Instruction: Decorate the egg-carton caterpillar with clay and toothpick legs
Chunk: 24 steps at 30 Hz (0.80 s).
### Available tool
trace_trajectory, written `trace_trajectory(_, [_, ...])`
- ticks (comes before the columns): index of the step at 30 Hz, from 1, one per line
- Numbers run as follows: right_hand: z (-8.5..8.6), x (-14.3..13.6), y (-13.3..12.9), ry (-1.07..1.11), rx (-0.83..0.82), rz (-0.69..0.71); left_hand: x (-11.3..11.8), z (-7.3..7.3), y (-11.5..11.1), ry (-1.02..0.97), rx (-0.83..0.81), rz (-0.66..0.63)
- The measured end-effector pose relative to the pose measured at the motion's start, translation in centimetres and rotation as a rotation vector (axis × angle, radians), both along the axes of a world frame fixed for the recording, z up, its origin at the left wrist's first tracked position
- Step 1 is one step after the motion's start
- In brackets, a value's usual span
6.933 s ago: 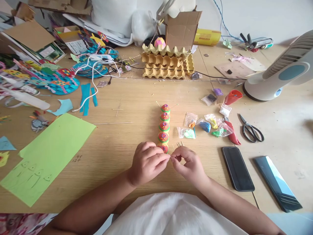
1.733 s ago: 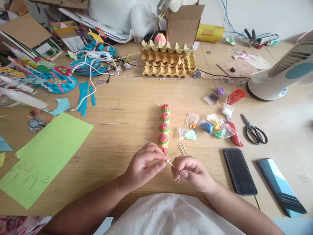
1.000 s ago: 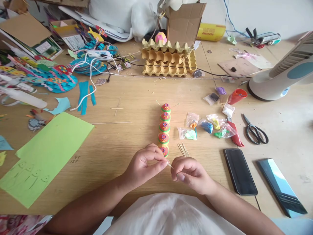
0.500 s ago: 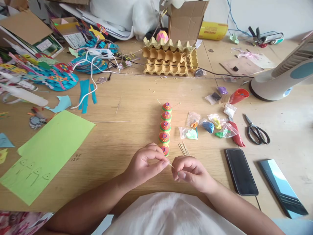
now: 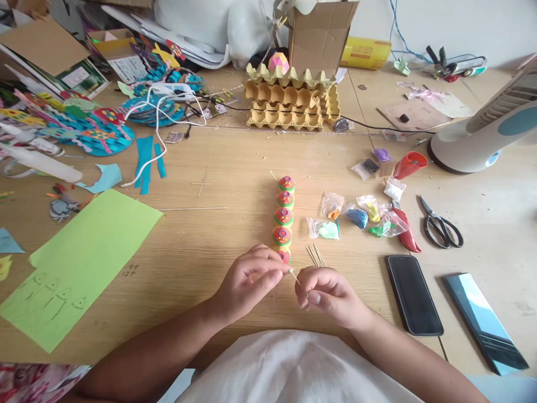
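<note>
A thin wooden stick (image 5: 296,277) with a small pale green ball on its tip is pinched in my right hand (image 5: 329,294). My left hand (image 5: 254,280) is beside the ball, thumb and index finger apart at its left, the fingertip close to it or touching. Just beyond the hands lies a row of red, green and yellow decorated domes (image 5: 283,216). The nearest dome is partly covered by my left hand. Two ball-tipped sticks (image 5: 302,179) stick out at the row's far end. Several bare sticks (image 5: 315,255) lie right of the row.
Small clay bags (image 5: 356,216), scissors (image 5: 440,224), a phone (image 5: 414,294) and a dark glossy object (image 5: 484,322) lie on the right. Green paper (image 5: 92,257) is at the left. Egg cartons (image 5: 285,103) stand at the back.
My left finger and thumb have parted from the stick's tip, and the pale green ball now shows. My right hand has barely moved.
</note>
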State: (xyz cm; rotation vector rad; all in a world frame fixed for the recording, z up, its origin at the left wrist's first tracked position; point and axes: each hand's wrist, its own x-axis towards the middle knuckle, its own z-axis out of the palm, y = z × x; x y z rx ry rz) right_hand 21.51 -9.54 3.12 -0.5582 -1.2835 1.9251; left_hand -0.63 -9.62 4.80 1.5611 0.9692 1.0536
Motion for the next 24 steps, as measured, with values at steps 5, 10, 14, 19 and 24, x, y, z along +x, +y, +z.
trace_trajectory(5, [-0.8, 0.1, -0.2, 0.134, -0.109, -0.043, -0.1, 0.2, 0.0, 0.022, 0.009, 0.024])
trace_trajectory(10, [-1.0, 0.2, -0.4, 0.146, -0.166, -0.013, 0.4, 0.5, -0.2, 0.050, 0.081, 0.008])
trace_trajectory(14, [-1.2, 0.2, -0.5, 0.146, -0.182, 0.015, 0.3, 0.6, -0.1, 0.061, 0.124, 0.014])
trace_trajectory(19, [-1.4, 0.2, -0.4, 0.148, -0.196, 0.036, 0.2, 0.8, 0.2, 0.150, 0.312, 0.029])
trace_trajectory(24, [-1.3, 0.2, -0.4, 0.163, -0.227, 0.080, 0.2, 1.0, 0.4, 0.201, 0.411, 0.038])
